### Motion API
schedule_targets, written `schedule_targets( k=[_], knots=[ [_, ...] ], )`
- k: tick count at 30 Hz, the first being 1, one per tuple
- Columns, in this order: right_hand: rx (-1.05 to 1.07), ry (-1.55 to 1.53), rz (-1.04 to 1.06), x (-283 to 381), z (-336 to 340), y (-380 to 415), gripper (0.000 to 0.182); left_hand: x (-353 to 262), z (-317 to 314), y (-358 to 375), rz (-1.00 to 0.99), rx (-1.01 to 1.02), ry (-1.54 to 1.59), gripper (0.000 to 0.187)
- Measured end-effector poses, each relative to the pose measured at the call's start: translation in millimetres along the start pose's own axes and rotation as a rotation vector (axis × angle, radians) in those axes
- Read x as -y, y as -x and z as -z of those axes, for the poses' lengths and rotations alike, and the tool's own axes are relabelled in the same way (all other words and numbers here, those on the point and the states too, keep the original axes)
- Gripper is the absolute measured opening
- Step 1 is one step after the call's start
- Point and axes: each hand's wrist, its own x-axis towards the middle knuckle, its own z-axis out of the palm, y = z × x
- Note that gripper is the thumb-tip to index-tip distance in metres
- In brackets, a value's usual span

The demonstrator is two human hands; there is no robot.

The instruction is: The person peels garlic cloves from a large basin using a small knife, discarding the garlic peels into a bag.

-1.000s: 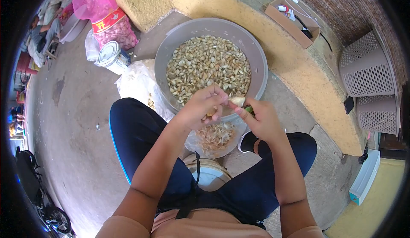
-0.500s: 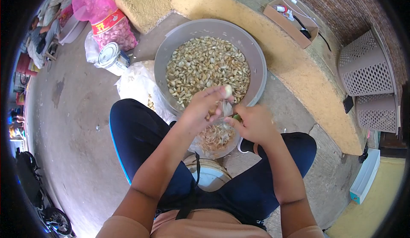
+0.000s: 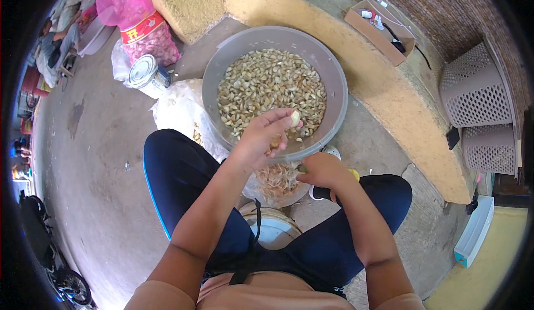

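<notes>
My left hand [image 3: 261, 137] is closed, pinching a pale peeled garlic clove [image 3: 295, 118] at its fingertips above the near rim of a big grey tub [image 3: 340, 101]. Water and a great many garlic cloves [image 3: 272, 85] fill the tub. My right hand [image 3: 324, 171] is lower, fingers curled beside a heap of papery garlic skins [image 3: 276, 181] on a plastic bag. A yellow-green handle end [image 3: 354, 174] sticks out behind that hand; the rest of this tool is hidden in the grip.
A white plastic sack [image 3: 181, 107] with cloves lies left of the tub, near a paint can [image 3: 146, 75] and a pink mesh sack [image 3: 149, 37]. A low yellow ledge [image 3: 384, 104] curves along the right, bearing a cardboard box [image 3: 375, 35]. Perforated baskets [image 3: 475, 87] stand farther right.
My right hand has moved down and away from my left, to the garlic skins. Loose skin that hung between the hands is gone from there. The left hand keeps its clove, barely shifted.
</notes>
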Motion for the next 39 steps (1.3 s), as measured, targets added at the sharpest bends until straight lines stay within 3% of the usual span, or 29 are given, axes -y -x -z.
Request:
schedule_targets(
  k=[6,9,12,15,21,25,28,31,34,39],
  knots=[
    [-0.245,-0.191,0.091,-20.2,-11.5,-7.5,0.025,2.9,-4.5,2.3,-0.058,0.002,-0.169,0.033],
    [-0.345,-0.554,-0.05,-16.1,14.4,-2.9,0.025,2.7,-4.4,2.3,-0.055,-0.002,-0.223,0.032],
    [-0.468,-1.185,-0.097,-8.2,34.3,8.6,0.023,1.9,-6.9,3.7,-0.156,-0.019,-0.369,0.029],
    [-0.629,-1.438,0.07,5.0,34.2,10.4,0.017,8.9,-6.8,0.3,-0.306,-0.009,-0.453,0.025],
    [-0.748,-1.472,0.038,9.6,26.7,3.0,0.018,17.0,-5.9,-2.5,-0.347,0.007,-0.49,0.024],
    [-0.841,-1.283,-0.021,10.2,25.6,2.6,0.015,16.7,-10.8,-1.2,-0.272,-0.002,-0.449,0.024],
    [-0.876,-1.195,-0.064,14.0,27.4,4.8,0.015,25.8,-13.1,-4.0,-0.343,-0.008,-0.385,0.025],
    [-0.847,-1.228,-0.067,12.9,27.6,3.2,0.015,19.9,-17.9,0.5,-0.167,-0.056,-0.43,0.03],
    [-0.798,-1.268,-0.065,10.8,25.4,-0.4,0.014,24.7,-13.2,-1.9,-0.017,-0.063,-0.19,0.034],
    [-0.763,-1.355,-0.032,8.4,23.2,-3.5,0.014,18.0,-7.2,-1.4,0.065,0.022,0.049,0.029]
  ],
)
